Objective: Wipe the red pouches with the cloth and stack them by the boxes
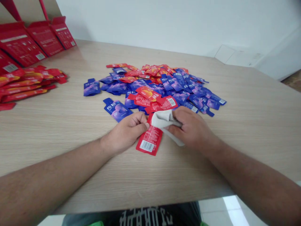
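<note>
Between my hands is a red sachet (150,138), its barcode side up and its upper edge partly covered. My left hand (129,131) pinches that sachet by its upper left edge. A folded white cloth (164,118) is gripped in my right hand (191,127), and one end of it lies against the top of the sachet. Just beyond my hands spreads a loose heap of blue sachets (175,83) and red sachets (148,94). One blue sachet (117,109) lies close to my left hand's knuckles.
A stack of red sachets (28,83) lies at the left. Behind it stand several red cardboard boxes (44,39) with raised flaps. The wooden table (94,179) meets a white wall (150,28) at the back. Its front edge is near my lap.
</note>
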